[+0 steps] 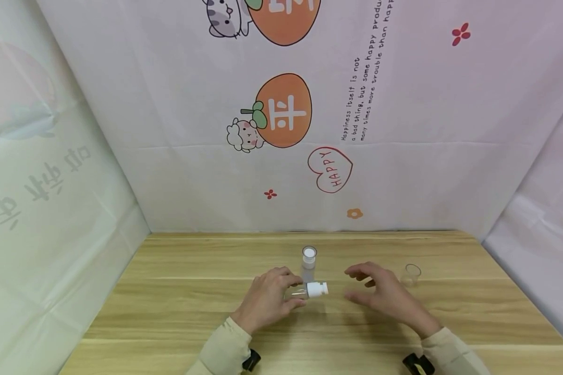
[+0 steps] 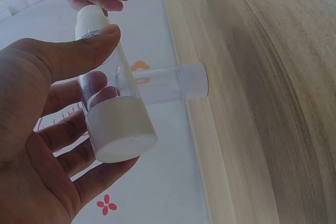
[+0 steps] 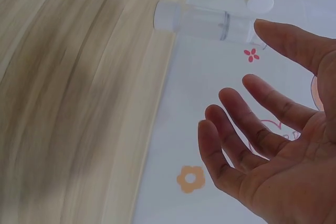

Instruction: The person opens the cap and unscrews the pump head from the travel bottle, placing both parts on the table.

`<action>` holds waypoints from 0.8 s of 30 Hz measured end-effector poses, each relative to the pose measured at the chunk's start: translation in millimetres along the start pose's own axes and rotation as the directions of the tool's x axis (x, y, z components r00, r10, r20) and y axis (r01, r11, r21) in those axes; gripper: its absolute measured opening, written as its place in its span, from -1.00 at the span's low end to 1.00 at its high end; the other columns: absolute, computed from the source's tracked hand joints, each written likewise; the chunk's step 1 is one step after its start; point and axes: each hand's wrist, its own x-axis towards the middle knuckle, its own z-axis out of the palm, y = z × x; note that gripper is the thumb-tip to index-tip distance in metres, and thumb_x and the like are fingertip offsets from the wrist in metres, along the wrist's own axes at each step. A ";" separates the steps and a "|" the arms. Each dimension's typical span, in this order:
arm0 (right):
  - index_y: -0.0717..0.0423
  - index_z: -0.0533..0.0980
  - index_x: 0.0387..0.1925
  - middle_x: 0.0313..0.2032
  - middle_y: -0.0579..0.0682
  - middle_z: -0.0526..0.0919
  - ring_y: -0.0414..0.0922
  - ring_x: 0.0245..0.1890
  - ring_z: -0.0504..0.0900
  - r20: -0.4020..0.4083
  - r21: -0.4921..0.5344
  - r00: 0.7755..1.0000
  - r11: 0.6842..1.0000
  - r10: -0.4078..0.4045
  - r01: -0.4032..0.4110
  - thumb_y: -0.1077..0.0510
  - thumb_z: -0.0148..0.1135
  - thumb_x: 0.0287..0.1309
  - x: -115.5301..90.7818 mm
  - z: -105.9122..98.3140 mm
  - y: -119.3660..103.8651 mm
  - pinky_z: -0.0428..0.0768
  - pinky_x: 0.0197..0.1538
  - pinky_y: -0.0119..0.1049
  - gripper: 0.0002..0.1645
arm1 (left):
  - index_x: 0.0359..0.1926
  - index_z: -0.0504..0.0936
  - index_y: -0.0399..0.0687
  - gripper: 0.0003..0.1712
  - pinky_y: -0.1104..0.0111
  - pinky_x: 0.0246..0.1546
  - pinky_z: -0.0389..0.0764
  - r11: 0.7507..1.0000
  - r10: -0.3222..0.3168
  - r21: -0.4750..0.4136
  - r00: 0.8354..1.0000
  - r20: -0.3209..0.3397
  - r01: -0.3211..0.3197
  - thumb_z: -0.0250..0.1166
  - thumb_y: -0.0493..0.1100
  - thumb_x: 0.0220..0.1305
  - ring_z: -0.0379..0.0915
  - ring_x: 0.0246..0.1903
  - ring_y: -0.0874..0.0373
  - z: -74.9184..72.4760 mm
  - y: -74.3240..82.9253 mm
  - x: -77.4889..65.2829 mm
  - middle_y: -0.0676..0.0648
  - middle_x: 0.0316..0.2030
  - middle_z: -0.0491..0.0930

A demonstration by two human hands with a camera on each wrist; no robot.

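Observation:
Tilted on its side above the table, a clear pump bottle [image 1: 315, 289] with a white pump top and white base [image 2: 122, 129] is held by my left hand [image 1: 268, 298], thumb on one side and fingers on the other. Its pump end points toward my right hand [image 1: 384, 292], which hovers to the right with fingers spread and slightly bent, holding nothing. A second clear bottle [image 1: 308, 259], also with a white base [image 3: 167, 16], stands upright just behind the held one. A clear cylindrical cap [image 1: 410, 276] rests on the table beyond my right hand.
The wooden table [image 1: 192, 281] reaches back to a white printed cloth [image 1: 206, 187] hanging behind it. More white cloth [image 1: 544, 229] hangs along the right side, and another sheet [image 1: 51, 234] along the left.

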 end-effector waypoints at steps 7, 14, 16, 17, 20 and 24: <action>0.15 0.62 0.03 -0.08 -0.03 0.68 -0.08 -0.13 0.63 -0.014 0.030 1.000 1.000 0.009 -0.008 0.12 0.58 0.04 1.1 5.7 -5.1 0.65 -0.10 -0.16 -0.49 | -0.10 0.78 -0.05 -0.60 0.44 -0.41 0.52 1.000 -0.002 -0.001 1.000 0.008 0.002 0.58 0.04 0.09 0.52 -0.31 0.29 1.0 0.1 0.3 0.04 -0.25 0.68; 0.19 0.61 0.03 -0.07 -0.02 0.68 -0.06 -0.12 0.63 -0.016 0.081 1.000 0.997 -0.011 0.012 0.12 0.57 0.06 2.9 8.5 -11.5 0.65 -0.11 -0.10 -0.50 | -0.10 0.77 -0.05 -0.59 0.46 -0.40 0.52 1.000 -0.002 -0.006 1.000 0.008 0.002 0.59 0.04 0.08 0.51 -0.32 0.29 2.4 0.5 0.6 0.03 -0.24 0.69; 0.17 0.61 0.03 -0.07 -0.02 0.68 -0.06 -0.12 0.63 -0.007 0.093 1.000 0.996 -0.008 0.008 0.11 0.56 0.07 3.5 9.8 -12.7 0.66 -0.10 -0.08 -0.50 | -0.10 0.77 -0.05 -0.59 0.47 -0.40 0.52 1.000 -0.002 -0.009 1.000 0.010 0.002 0.59 0.03 0.08 0.52 -0.32 0.29 2.9 0.7 0.7 0.04 -0.24 0.68; 0.17 0.61 0.04 -0.06 -0.02 0.68 -0.06 -0.12 0.63 0.000 0.097 1.000 0.995 -0.009 0.009 0.10 0.56 0.08 3.9 10.6 -13.3 0.66 -0.09 -0.07 -0.50 | -0.10 0.77 -0.06 -0.59 0.47 -0.40 0.52 1.000 -0.002 -0.012 1.000 0.011 0.002 0.59 0.03 0.08 0.52 -0.32 0.29 3.0 0.9 0.8 0.04 -0.24 0.68; 0.15 0.60 0.04 -0.05 -0.01 0.67 -0.05 -0.11 0.64 0.019 0.114 1.000 0.993 -0.018 0.015 0.11 0.54 0.10 4.6 14.0 -14.4 0.66 -0.09 -0.07 -0.52 | -0.10 0.77 -0.05 -0.59 0.47 -0.39 0.51 1.000 -0.003 -0.013 1.000 0.013 0.003 0.59 0.03 0.07 0.52 -0.31 0.30 3.3 1.6 0.7 0.06 -0.24 0.68; 0.16 0.59 0.05 -0.04 0.01 0.67 -0.04 -0.12 0.64 0.031 0.132 0.999 0.991 -0.037 0.033 0.08 0.53 0.13 5.5 17.7 -15.9 0.67 -0.09 -0.09 -0.51 | -0.10 0.78 -0.06 -0.59 0.48 -0.40 0.50 1.000 0.002 -0.014 1.000 0.011 -0.002 0.60 0.02 0.07 0.51 -0.32 0.30 3.7 2.4 0.6 0.06 -0.25 0.68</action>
